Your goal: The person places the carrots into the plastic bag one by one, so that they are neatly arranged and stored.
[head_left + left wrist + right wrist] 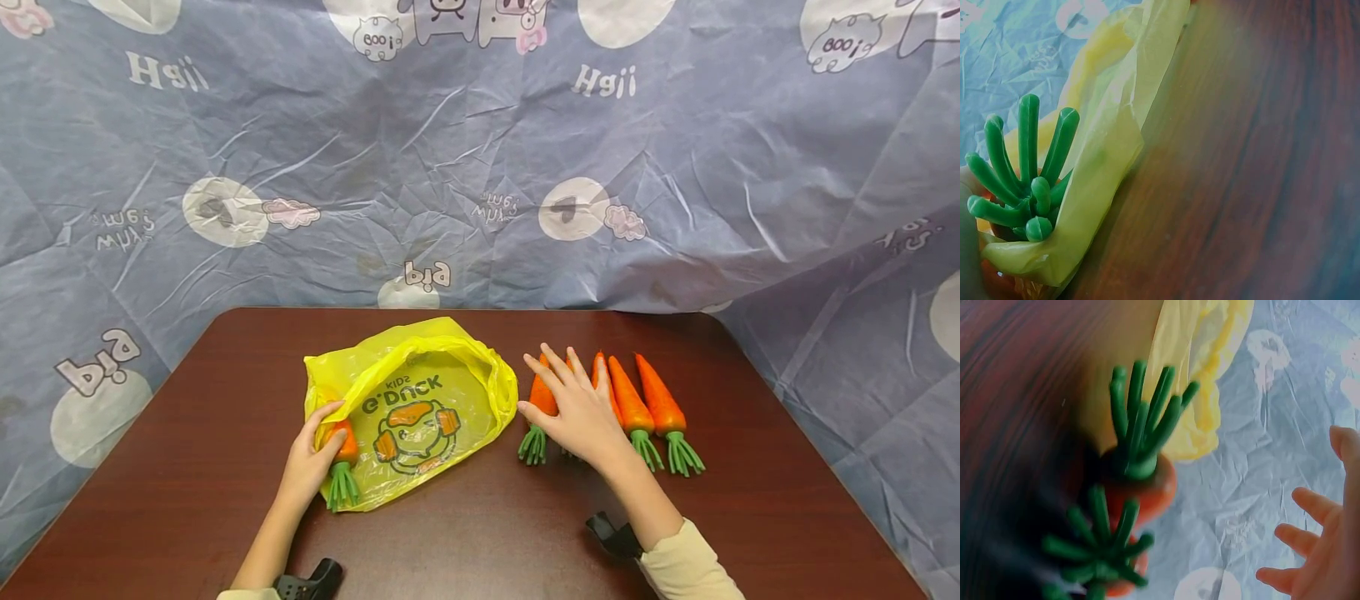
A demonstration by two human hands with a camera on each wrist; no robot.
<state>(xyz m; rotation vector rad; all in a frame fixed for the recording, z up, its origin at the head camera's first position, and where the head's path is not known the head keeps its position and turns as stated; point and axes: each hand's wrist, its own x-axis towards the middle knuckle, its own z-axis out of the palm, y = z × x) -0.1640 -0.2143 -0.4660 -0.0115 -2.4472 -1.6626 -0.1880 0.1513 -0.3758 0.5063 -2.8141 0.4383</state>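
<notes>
A yellow plastic bag (450, 454) with a printed duck lies on the table, its mouth spread open. At its left side my left hand (306, 458) grips an orange toy carrot (347, 446) together with the bag's edge. The carrot's green leaves (1029, 144) stick out past the yellow film in the left wrist view. My right hand (585, 412), fingers spread and holding nothing, hovers over a row of toy carrots (660, 398). It partly covers the carrots on the row's left. Leafy carrot tops (1141, 462) show beside its fingers (1313, 505) in the right wrist view.
The brown table (487, 550) runs back to a grey-blue printed cloth (450, 167) hanging behind it. Each wrist carries a black strap mount (615, 533). The carrot row lies right of the bag, leaves toward the front edge.
</notes>
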